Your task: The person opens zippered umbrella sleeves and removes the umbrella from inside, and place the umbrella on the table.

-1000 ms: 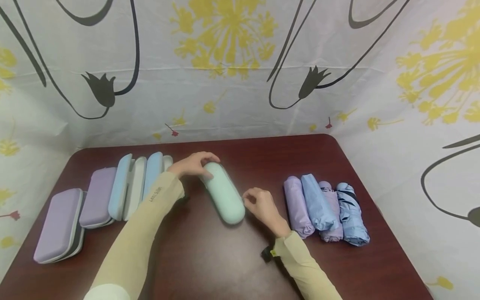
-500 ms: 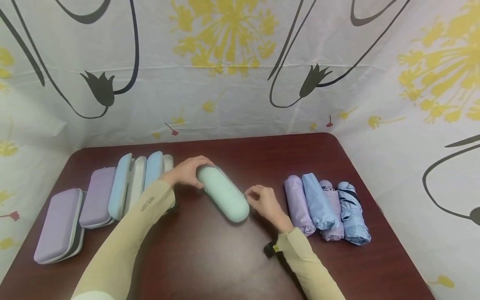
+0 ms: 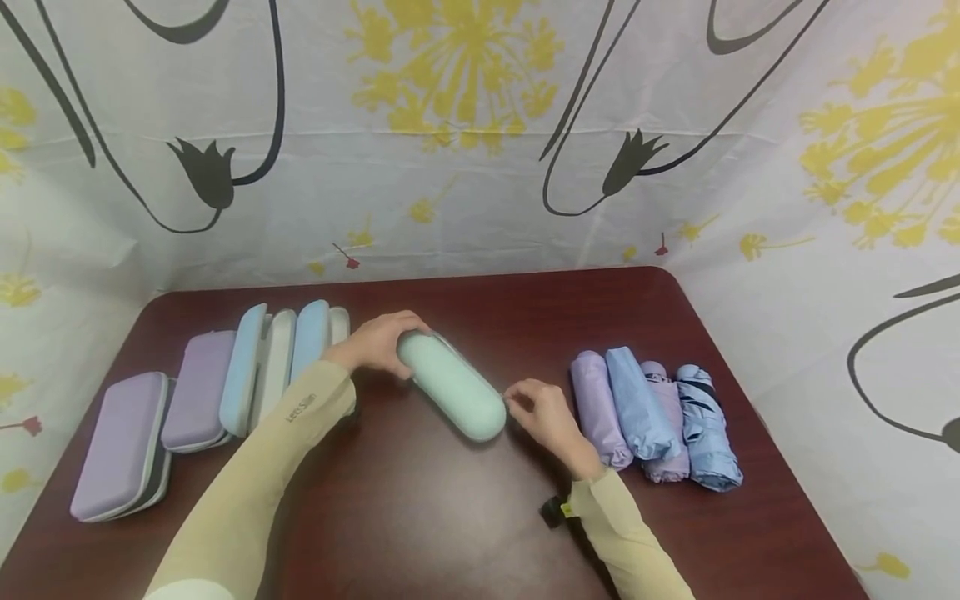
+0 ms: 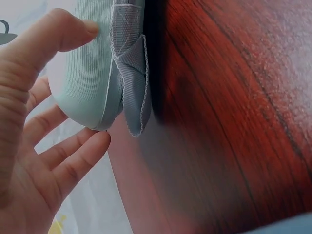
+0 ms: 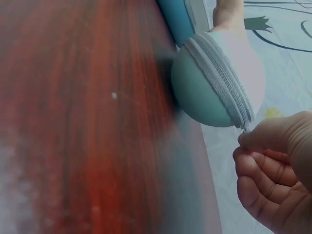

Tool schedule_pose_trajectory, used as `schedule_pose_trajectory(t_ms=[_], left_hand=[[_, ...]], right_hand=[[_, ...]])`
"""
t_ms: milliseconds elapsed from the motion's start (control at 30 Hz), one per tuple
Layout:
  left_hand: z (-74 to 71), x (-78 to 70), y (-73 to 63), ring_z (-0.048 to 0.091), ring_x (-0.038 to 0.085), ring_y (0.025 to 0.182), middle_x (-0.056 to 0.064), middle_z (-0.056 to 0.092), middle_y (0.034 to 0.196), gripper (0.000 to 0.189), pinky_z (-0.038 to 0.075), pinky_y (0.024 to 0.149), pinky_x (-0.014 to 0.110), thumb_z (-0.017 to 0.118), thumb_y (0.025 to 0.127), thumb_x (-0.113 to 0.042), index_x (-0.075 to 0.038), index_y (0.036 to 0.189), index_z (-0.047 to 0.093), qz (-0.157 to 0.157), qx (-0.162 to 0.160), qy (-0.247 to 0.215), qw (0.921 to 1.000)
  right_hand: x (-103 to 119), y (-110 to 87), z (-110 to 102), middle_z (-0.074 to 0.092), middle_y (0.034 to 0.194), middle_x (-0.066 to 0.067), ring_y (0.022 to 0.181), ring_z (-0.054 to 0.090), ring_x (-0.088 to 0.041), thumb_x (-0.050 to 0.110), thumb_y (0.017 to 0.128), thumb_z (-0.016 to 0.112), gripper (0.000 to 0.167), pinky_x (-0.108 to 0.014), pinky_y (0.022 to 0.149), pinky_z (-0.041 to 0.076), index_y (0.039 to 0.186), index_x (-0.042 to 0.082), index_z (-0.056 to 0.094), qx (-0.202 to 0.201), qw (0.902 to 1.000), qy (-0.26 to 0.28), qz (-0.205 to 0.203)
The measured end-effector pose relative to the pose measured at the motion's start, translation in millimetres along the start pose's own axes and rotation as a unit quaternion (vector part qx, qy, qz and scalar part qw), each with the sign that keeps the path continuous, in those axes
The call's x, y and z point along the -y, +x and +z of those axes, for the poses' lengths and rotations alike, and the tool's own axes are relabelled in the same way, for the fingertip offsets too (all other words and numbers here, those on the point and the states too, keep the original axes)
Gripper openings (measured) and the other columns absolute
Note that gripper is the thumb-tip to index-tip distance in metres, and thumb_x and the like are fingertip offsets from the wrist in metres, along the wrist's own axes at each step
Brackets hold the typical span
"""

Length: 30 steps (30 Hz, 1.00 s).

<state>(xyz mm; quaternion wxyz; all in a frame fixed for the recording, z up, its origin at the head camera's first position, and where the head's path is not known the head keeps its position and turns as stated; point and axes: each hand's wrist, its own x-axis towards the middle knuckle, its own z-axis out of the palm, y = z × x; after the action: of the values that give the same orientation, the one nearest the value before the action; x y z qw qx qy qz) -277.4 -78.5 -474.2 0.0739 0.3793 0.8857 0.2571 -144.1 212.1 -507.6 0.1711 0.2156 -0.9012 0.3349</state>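
A mint-green zippered hard case (image 3: 453,387) lies slantwise near the middle of the table. My left hand (image 3: 381,342) grips its far left end; in the left wrist view the thumb presses the ribbed lid (image 4: 90,63) and the other fingers curl round the end. A folded fabric tab (image 4: 134,92) hangs beside the seam there. At the near right end my right hand (image 3: 543,415) pinches the zipper pull (image 5: 245,130) between thumb and forefinger. The grey zipper (image 5: 222,78) runs shut round that end in the right wrist view.
To the left stand two purple cases (image 3: 120,446) and, beside them, open light-blue cases (image 3: 243,371) with pale insides. Several folded umbrellas (image 3: 645,408), purple and blue, lie at the right. A patterned cloth (image 3: 480,208) hangs behind the dark-red table (image 3: 420,517).
The case has turned, its near end swinging right. My left hand has shifted left and slightly down with the far end; my right hand has moved right with the zipper pull.
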Motion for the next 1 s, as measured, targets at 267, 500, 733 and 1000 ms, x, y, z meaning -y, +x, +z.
schedule_pose_trajectory(t_ms=[267, 500, 733, 1000], left_hand=[[0.4, -7.4, -0.1, 0.056, 0.022, 0.098, 0.002, 0.058, 0.114, 0.065, 0.047, 0.083, 0.038, 0.083, 0.054, -0.024, -0.012, 0.115, 0.062, -0.007, 0.001, 0.011, 0.9999], [3.8, -5.7, -1.2, 0.056, 0.021, 0.096, 0.002, 0.058, 0.111, 0.064, 0.047, 0.082, 0.038, 0.083, 0.054, -0.027, -0.012, 0.114, 0.063, -0.01, -0.016, 0.011, 0.9998], [10.4, -5.6, -6.1, 0.056, 0.021, 0.092, 0.002, 0.057, 0.109, 0.064, 0.047, 0.079, 0.038, 0.082, 0.054, -0.031, -0.012, 0.112, 0.063, -0.037, -0.045, 0.005, 0.9983], [20.4, -13.2, -11.4, 0.056, 0.021, 0.089, 0.001, 0.056, 0.109, 0.065, 0.048, 0.076, 0.039, 0.082, 0.054, -0.035, -0.013, 0.111, 0.062, -0.079, -0.079, 0.001, 0.9938]], right_hand=[[0.5, -10.0, -4.9, 0.063, 0.073, -0.002, 0.062, 0.055, -0.013, -0.004, 0.072, 0.07, 0.012, -0.027, 0.057, 0.047, 0.078, 0.006, 0.068, -0.024, 0.9994, -0.024, -0.009], [4.1, -22.1, -8.9, 0.062, 0.072, -0.002, 0.061, 0.054, -0.012, -0.004, 0.071, 0.072, 0.012, -0.026, 0.056, 0.047, 0.077, 0.005, 0.067, -0.026, 0.999, -0.037, 0.001], [4.9, -30.5, -7.9, 0.062, 0.07, -0.003, 0.058, 0.053, -0.012, -0.007, 0.069, 0.072, 0.014, -0.024, 0.054, 0.045, 0.075, 0.004, 0.067, -0.036, 0.9988, -0.032, 0.007], [4.3, -28.5, -7.3, 0.061, 0.066, -0.002, 0.056, 0.053, -0.011, -0.006, 0.069, 0.071, 0.012, -0.023, 0.052, 0.045, 0.073, 0.004, 0.066, -0.053, 0.9972, -0.038, 0.036]])
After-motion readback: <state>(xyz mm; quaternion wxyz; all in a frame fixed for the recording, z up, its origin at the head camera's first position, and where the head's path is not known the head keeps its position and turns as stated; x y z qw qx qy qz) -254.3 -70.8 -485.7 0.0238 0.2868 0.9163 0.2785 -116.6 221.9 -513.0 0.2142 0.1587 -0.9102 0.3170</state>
